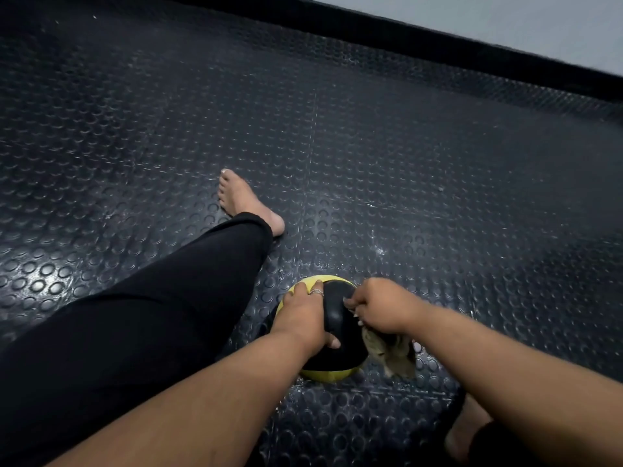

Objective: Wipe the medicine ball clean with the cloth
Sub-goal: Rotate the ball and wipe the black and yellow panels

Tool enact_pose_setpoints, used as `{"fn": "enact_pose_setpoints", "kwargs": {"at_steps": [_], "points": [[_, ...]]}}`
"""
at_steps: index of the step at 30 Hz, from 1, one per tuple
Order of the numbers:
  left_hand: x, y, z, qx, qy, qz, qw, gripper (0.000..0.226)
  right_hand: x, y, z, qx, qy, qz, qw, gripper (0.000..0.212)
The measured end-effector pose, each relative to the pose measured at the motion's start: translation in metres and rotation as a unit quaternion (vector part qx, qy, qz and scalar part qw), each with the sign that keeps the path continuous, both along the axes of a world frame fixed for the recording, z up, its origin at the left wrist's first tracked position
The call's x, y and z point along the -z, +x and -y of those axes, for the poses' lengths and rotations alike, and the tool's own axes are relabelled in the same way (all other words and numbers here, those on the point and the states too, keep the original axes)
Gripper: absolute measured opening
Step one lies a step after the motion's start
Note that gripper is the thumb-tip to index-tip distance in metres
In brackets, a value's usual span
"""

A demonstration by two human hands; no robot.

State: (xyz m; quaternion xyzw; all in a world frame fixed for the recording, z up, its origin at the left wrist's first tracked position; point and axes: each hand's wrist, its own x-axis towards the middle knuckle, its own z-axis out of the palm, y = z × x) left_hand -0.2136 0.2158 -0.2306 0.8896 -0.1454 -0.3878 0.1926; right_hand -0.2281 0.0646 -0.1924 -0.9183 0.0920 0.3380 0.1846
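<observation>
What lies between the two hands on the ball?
In the head view, only the black panel of the medicine ball shows between the left hand and the right hand, which holds the cloth.

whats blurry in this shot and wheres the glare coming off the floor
Head view: the right hand and its cloth are motion-smeared, while the left hand on the medicine ball is sharper; glare sits on the studded rubber floor at the left; wide-angle bending tilts the wall base.
</observation>
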Motion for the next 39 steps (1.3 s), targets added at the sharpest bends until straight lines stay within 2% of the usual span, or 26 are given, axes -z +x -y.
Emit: {"fn": "enact_pose_setpoints", "kwargs": {"at_steps": [2,6,13,16,18,22,28,31,34,36,39], "points": [[-0.001,0.000,-0.001,0.002,0.000,0.005,1.000,0.111,0.000,0.017,0.011,0.016,-0.026,-0.018,0.999,0.022],[-0.001,0.002,0.000,0.008,0.002,0.001,1.000,0.111,0.019,0.044,0.016,0.070,-0.066,0.036,0.995,0.022],[0.000,0.004,-0.002,0.006,-0.001,-0.006,1.000,0.112,0.012,0.009,-0.012,-0.004,-0.039,0.064,0.997,0.020],[-0.001,0.004,0.000,0.010,-0.001,-0.005,1.000,0.113,0.007,-0.005,-0.002,-0.044,-0.012,0.040,0.998,0.018],[-0.002,0.005,0.000,0.015,0.000,-0.003,1.000,0.113,0.003,0.000,0.010,-0.030,-0.023,0.026,0.999,0.021],[-0.003,0.006,0.001,0.021,0.003,0.000,1.000,0.114,0.007,0.024,0.022,0.055,-0.038,0.058,0.996,0.024],[0.000,0.005,0.000,0.032,0.009,0.007,0.999,0.112,0.019,0.006,-0.005,0.058,-0.013,0.065,0.996,0.022],[0.000,0.003,0.002,0.056,0.010,0.019,0.998,0.116,0.017,-0.011,0.005,0.011,0.002,0.065,0.998,0.020],[-0.001,0.001,0.005,0.063,0.007,0.025,0.998,0.116,0.007,-0.012,0.021,-0.028,0.009,0.014,0.999,0.022],[-0.002,0.002,0.005,0.065,0.007,0.028,0.997,0.115,0.000,0.000,0.028,0.013,-0.005,0.019,1.000,0.021],[-0.001,0.004,0.005,0.063,0.005,0.022,0.998,0.116,0.004,0.022,0.026,0.101,-0.010,0.089,0.991,0.024]]}}
